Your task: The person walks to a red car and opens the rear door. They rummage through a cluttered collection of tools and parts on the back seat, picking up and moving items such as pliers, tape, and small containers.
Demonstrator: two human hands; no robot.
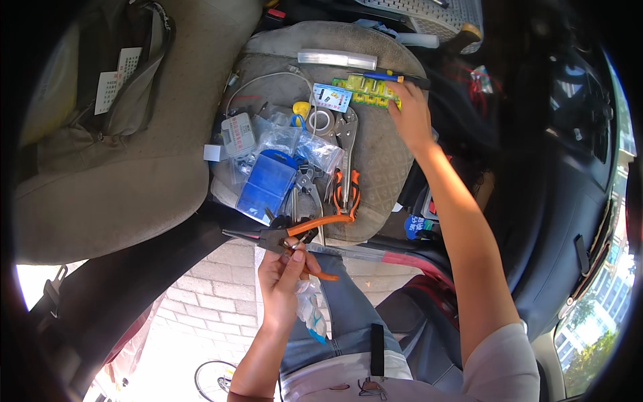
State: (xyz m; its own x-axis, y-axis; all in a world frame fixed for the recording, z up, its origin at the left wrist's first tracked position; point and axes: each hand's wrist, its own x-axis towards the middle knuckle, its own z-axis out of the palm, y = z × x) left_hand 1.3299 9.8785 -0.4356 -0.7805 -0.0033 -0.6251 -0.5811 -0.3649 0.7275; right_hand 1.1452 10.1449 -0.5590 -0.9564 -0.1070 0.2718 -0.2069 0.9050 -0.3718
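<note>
My left hand (287,271) grips long-nose pliers with orange handles (281,234), jaws pointing left, just off the near edge of a car seat cushion (385,167). My right hand (410,115) reaches to the far right of the cushion and rests its fingers on a yellow-green blister card of small parts (365,90). A screwdriver with a blue and yellow handle (392,78) lies along that card's far edge, under my fingertips.
The cushion carries a blue plastic box (266,184), clear bags of small parts (298,144), locking pliers (347,144), orange-handled cutters (346,194), a tape roll (321,122), a small grey meter (238,134) and a clear tube (337,59). The seat back (100,167) lies left.
</note>
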